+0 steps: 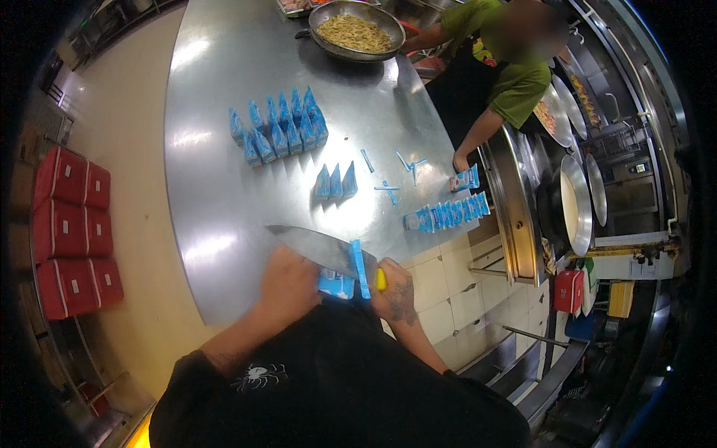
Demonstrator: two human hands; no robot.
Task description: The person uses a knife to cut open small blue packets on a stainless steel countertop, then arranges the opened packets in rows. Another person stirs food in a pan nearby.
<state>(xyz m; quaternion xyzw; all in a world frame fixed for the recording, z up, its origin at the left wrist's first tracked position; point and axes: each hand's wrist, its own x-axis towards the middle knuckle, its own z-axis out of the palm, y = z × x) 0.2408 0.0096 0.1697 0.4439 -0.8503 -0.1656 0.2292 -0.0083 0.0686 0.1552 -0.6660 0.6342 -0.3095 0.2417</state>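
My right hand (395,291) is closed around the yellow handle (381,279) of a broad-bladed knife (313,245). The blade reaches leftward over a blue-and-white carton (336,285) close to my body. A narrow blue strip (360,270) lies across the blade near the handle. My left hand (291,280), slightly blurred, grips the carton from its left side; its fingertips are hidden. Beyond the knife stand three blue cartons (335,183) with peaked tops. Farther back is a block of several more (277,131). At the table's right edge runs a tight row of cartons (448,211).
Loose blue strips (386,190) lie on the steel table (218,185). Across it, a co-worker's hand (461,162) is beside a single carton (464,179). A metal pan of food (357,32) is at the far end. Steel equipment with woks (571,201) stands right; red insulated bags (67,232) left.
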